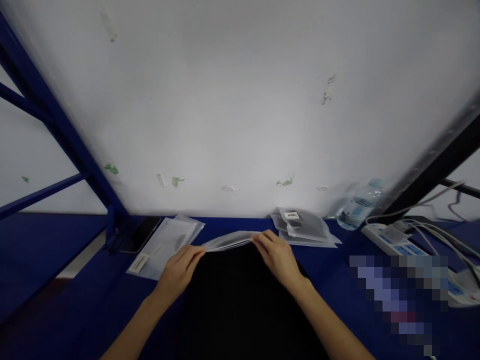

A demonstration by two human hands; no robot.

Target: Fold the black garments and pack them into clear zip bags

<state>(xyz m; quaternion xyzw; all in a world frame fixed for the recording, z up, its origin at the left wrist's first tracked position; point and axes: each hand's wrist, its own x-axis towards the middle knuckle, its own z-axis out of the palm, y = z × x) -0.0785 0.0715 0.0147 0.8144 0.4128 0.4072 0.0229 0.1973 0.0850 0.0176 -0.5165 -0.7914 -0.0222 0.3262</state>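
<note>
A clear plastic bag (230, 240) stretches between my two hands, its edge slightly bowed upward. My left hand (181, 267) pinches the bag's left end between thumb and fingers. The right end is pinched by my right hand (276, 255). To the left on the blue table lie flat translucent bags (163, 247) with a white label, partly behind my left hand. Beyond my right hand rests a pile of clear bags (309, 227) with a barcode label. Whether the held bag contains anything cannot be made out.
A dark phone (145, 234) lies at the left near the blue frame post (80, 145). At the right stand a water bottle (358, 207) and a power strip (397, 242) with cables. A white wall (225, 110) rises behind the blue table (101, 305).
</note>
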